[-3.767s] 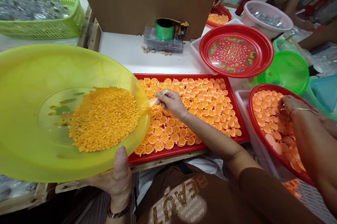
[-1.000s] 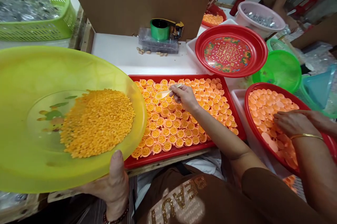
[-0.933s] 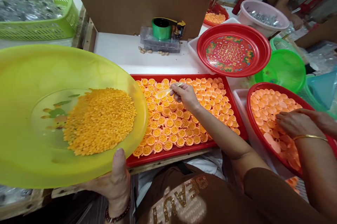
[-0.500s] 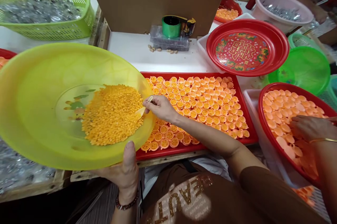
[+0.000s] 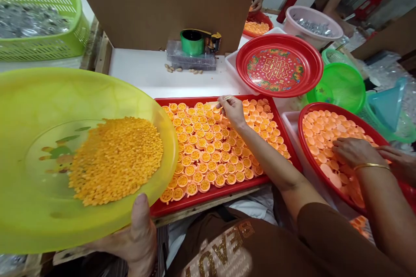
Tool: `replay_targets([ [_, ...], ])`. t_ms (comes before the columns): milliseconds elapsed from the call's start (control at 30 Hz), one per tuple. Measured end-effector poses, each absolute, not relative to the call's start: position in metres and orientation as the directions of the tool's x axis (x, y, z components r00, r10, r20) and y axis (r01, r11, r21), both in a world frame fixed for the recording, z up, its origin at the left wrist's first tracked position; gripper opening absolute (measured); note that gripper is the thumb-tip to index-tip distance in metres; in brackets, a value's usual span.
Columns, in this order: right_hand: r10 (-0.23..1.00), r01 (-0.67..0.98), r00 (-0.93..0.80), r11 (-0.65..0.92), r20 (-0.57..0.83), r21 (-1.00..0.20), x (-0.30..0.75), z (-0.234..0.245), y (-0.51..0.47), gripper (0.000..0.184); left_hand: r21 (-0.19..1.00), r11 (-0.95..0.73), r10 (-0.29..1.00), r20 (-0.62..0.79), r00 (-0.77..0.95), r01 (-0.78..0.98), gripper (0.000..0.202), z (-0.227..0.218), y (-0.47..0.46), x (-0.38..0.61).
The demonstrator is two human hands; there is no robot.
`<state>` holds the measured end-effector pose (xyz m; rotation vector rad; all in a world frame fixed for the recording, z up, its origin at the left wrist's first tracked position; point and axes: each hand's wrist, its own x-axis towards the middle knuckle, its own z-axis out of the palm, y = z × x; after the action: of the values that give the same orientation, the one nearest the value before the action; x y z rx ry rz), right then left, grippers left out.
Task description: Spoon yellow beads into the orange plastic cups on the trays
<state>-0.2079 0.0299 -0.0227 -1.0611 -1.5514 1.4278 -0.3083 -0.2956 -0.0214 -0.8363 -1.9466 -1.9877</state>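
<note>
Just beyond tray, tape, upright board

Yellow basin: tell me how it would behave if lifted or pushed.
The yellow basin would probably flex slightly, being translucent and seemingly thin plastic. It may tip toward the red tray, since the yellow pellets are heaped on that side. Those small, loose pieces would likely slide if it tilted.

The left hand grips a yellow, cartoon-printed basin. Under the right hand: orange cups, red tray.
</note>
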Motion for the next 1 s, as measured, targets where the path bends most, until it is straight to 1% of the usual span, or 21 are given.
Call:
replay_targets([
  [33, 0.931, 0.126, -0.353, 0.144, 0.091, -0.982, -0.207, -0.026, 0.037, 0.019, 0.833, -0.090, 0.216, 0.552, -0.806, 0.546, 0.060, -0.022, -0.296, -0.309],
  [100, 0.879, 0.222, -0.390, 0.377, 0.272, -0.899, -0.207, -0.031, 0.046, 0.018, 0.826, -0.097, 0.210, 0.562, -0.800, 0.555, 0.058, -0.023, -0.296, -0.309],
  [133, 0.834, 0.263, -0.429, 0.483, 0.347, -0.835, -0.207, -0.033, 0.048, 0.017, 0.821, -0.094, 0.217, 0.568, -0.794, 0.563, 0.058, -0.024, -0.297, -0.310],
  [200, 0.727, 0.317, -0.524, 0.649, 0.443, -0.691, -0.207, -0.034, 0.049, 0.014, 0.816, -0.072, 0.233, 0.573, -0.785, 0.574, 0.060, -0.026, -0.298, -0.311],
  [267, 0.638, 0.326, -0.596, 0.747, 0.488, -0.580, -0.207, -0.029, 0.044, 0.014, 0.814, -0.069, 0.234, 0.576, -0.783, 0.577, 0.063, -0.028, -0.299, -0.312],
  [300, 0.608, 0.310, -0.613, 0.772, 0.505, -0.555, -0.207, -0.025, 0.038, 0.015, 0.814, -0.071, 0.231, 0.576, -0.784, 0.577, 0.064, -0.030, -0.299, -0.312],
  [333, 0.591, 0.282, -0.617, 0.783, 0.520, -0.555, -0.209, -0.020, 0.031, 0.017, 0.816, -0.070, 0.228, 0.574, -0.787, 0.574, 0.065, -0.031, -0.300, -0.312],
  [367, 0.590, 0.247, -0.610, 0.776, 0.529, -0.581, -0.212, -0.014, 0.022, 0.019, 0.817, -0.070, 0.224, 0.572, -0.789, 0.573, 0.066, -0.032, -0.300, -0.312],
  [400, 0.603, 0.205, -0.602, 0.751, 0.524, -0.627, -0.217, -0.009, 0.010, 0.021, 0.815, -0.070, 0.221, 0.575, -0.788, 0.575, 0.067, -0.032, -0.300, -0.313],
  [467, 0.635, 0.123, -0.631, 0.650, 0.447, -0.750, -0.231, 0.000, -0.019, 0.024, 0.811, -0.068, 0.228, 0.580, -0.782, 0.581, 0.071, -0.034, -0.300, -0.314],
  [500, 0.623, 0.083, -0.676, 0.596, 0.394, -0.799, -0.240, 0.002, -0.035, 0.024, 0.808, -0.074, 0.231, 0.584, -0.778, 0.585, 0.074, -0.035, -0.300, -0.315],
  [533, 0.584, 0.058, -0.737, 0.557, 0.341, -0.829, -0.249, 0.002, -0.050, 0.022, 0.805, -0.081, 0.231, 0.589, -0.775, 0.588, 0.077, -0.036, -0.301, -0.315],
  [633, 0.514, 0.098, -0.844, 0.430, 0.154, -0.897, -0.273, -0.008, -0.087, 0.019, 0.812, -0.071, 0.223, 0.579, -0.784, 0.580, 0.081, -0.037, -0.301, -0.315],
  [700, 0.509, 0.164, -0.861, 0.271, -0.004, -0.948, -0.282, -0.018, -0.100, 0.020, 0.833, -0.060, 0.210, 0.549, -0.809, 0.550, 0.080, -0.035, -0.301, -0.313],
  [767, 0.517, 0.200, -0.847, 0.092, -0.125, -0.975, -0.285, -0.027, -0.104, 0.021, 0.856, -0.042, 0.199, 0.512, -0.835, 0.515, 0.078, -0.033, -0.301, -0.309],
  [833, 0.546, 0.184, -0.815, -0.076, -0.195, -0.980, -0.283, -0.030, -0.102, 0.020, 0.876, -0.019, 0.183, 0.476, -0.860, 0.481, 0.080, -0.032, -0.302, -0.307],
  [900, 0.572, 0.141, -0.781, -0.228, -0.249, -0.963, -0.278, -0.028, -0.096, 0.020, 0.890, 0.019, 0.179, 0.446, -0.877, 0.456, 0.086, -0.032, -0.303, -0.306],
  [967, 0.588, 0.093, -0.758, -0.332, -0.283, -0.939, -0.271, -0.022, -0.085, 0.020, 0.898, 0.045, 0.179, 0.424, -0.888, 0.438, 0.090, -0.034, -0.305, -0.307],
  [1000, 0.600, 0.073, -0.746, -0.356, -0.288, -0.932, -0.266, -0.018, -0.079, 0.020, 0.897, 0.047, 0.179, 0.425, -0.887, 0.439, 0.091, -0.035, -0.306, -0.307],
])
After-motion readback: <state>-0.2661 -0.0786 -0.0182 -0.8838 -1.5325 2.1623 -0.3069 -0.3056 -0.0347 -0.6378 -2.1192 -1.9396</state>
